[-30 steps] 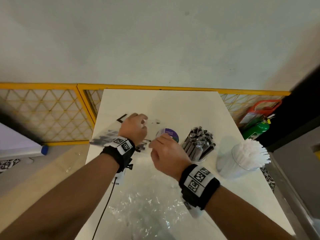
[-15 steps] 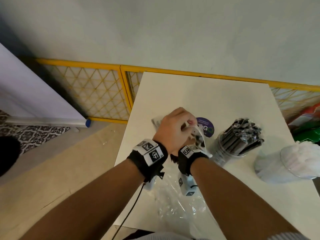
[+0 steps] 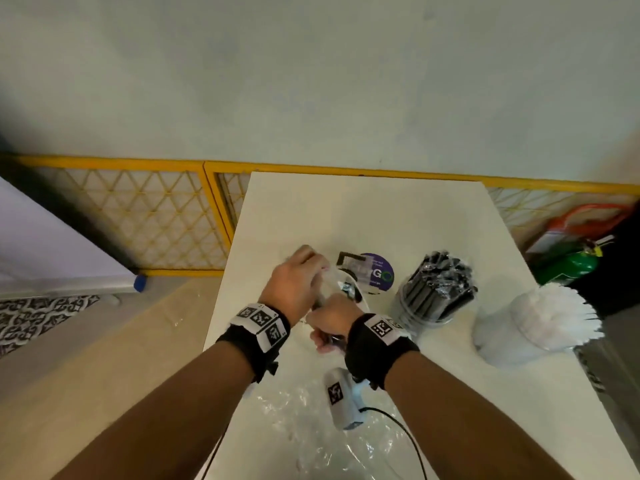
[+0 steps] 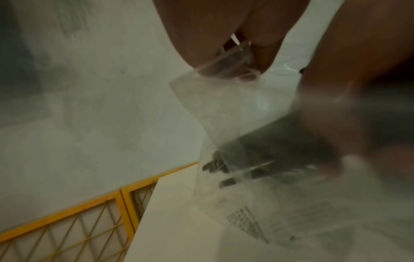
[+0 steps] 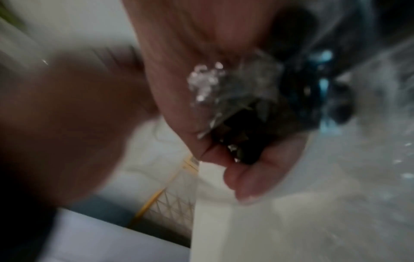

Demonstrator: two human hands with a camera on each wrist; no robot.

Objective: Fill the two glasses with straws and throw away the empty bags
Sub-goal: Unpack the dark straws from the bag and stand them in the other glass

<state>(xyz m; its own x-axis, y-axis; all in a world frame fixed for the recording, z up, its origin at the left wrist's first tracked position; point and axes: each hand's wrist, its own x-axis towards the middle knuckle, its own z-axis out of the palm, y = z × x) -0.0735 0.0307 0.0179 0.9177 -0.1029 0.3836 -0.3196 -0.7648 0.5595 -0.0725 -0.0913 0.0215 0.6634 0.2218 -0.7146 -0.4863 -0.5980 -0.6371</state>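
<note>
Clear plastic film, crumpled loose bag (image 3: 304, 420) nearest on table (image 3: 363, 209). Beyond, printed empty bag (image 3: 341, 287): light, limp, slippery; wadded in right hand (image 3: 329, 322), upper edge pinched by left hand (image 3: 296, 284). Probably best gripped bunched. Farther: black-straw glass (image 3: 427, 303), white-straw glass (image 3: 519, 327).

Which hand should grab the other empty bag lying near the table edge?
Right hand, probably: the other clear bag lies just beneath its wrist. The left hand pinches the printed bag farther away.
</note>
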